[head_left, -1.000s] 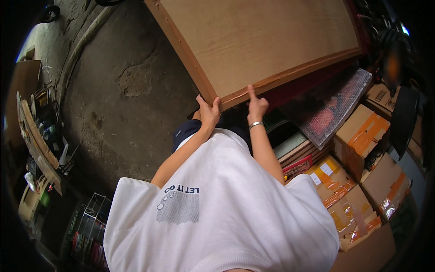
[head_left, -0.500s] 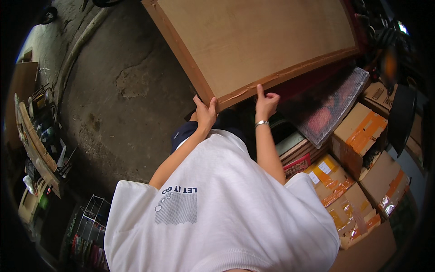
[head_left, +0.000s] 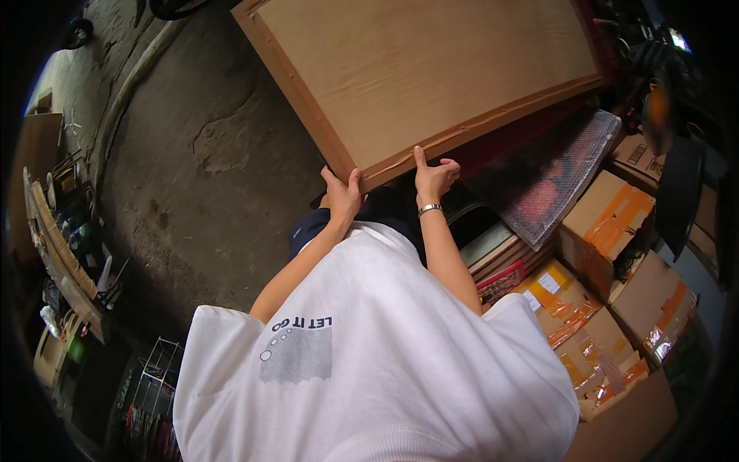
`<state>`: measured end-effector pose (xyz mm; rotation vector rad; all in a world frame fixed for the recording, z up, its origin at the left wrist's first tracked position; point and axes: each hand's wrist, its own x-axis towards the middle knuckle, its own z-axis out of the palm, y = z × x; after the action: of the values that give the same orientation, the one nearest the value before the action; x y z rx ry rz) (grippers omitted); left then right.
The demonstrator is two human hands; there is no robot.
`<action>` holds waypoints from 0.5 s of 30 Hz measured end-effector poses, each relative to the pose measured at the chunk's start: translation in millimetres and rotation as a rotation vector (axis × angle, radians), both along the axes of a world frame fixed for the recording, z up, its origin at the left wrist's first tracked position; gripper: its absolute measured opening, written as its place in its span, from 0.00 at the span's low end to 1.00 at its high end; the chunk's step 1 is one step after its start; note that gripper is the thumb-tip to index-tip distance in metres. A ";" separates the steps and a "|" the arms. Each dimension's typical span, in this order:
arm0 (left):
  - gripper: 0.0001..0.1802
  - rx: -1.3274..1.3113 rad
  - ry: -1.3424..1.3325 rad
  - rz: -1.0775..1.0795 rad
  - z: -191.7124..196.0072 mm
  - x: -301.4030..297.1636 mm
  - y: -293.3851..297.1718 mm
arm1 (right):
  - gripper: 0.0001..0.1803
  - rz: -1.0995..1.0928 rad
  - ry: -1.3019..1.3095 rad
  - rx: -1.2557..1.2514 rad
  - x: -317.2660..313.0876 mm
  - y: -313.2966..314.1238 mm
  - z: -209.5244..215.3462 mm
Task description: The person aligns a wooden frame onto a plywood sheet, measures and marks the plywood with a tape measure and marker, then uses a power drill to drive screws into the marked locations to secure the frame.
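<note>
A large flat panel with its pale board side up spans the upper middle, bordered by brown paper tape. The tape is wrinkled along the near edge. At the near-left corner my left hand is closed on the panel, thumb on top and some fingers out of sight beneath. My right hand, a metal band at its wrist, is a little to the right on the same edge. Its thumb lies stretched on the tape while the other fingers stand apart from it, partly bent, beside the edge.
A bubble-wrapped flat piece leans under the panel's right side. Taped cardboard boxes are stacked at the right, near a black curved object. Bare concrete floor stretches left; a wire rack and wooden boards stand along that side.
My right hand has slid left along the taped edge, closer to my left hand, and its fingers have straightened somewhat. The panel sits slightly further left in view; my left hand keeps its corner.
</note>
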<state>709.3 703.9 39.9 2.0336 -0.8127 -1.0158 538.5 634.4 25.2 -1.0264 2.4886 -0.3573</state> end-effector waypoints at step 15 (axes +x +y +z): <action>0.40 0.076 0.062 0.031 4.9 -2.0 -8.6 | 0.45 0.113 0.109 -0.075 7.6 -5.8 6.6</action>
<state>707.3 695.3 44.9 2.0613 -0.7184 -1.1022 546.1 628.6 31.9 -1.2412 2.5153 -0.3718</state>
